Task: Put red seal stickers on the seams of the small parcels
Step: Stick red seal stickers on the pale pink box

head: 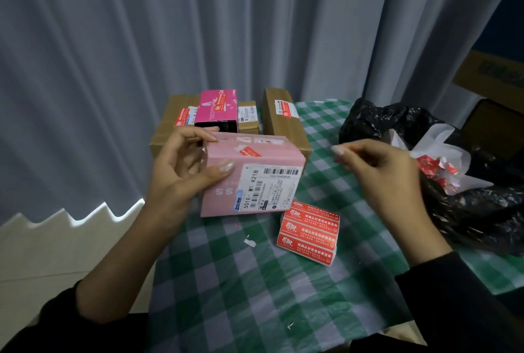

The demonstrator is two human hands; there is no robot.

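I see the left hand (181,165) gripping the pink parcel (255,182) near the red stickers (309,232), the right hand (380,171) apart with curled fingers; whether it pinches anything, I cannot tell.

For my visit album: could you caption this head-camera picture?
Left grip holds a pink parcel bearing a red seal sticker, beside a stack of red stickers on a checked tablecloth.
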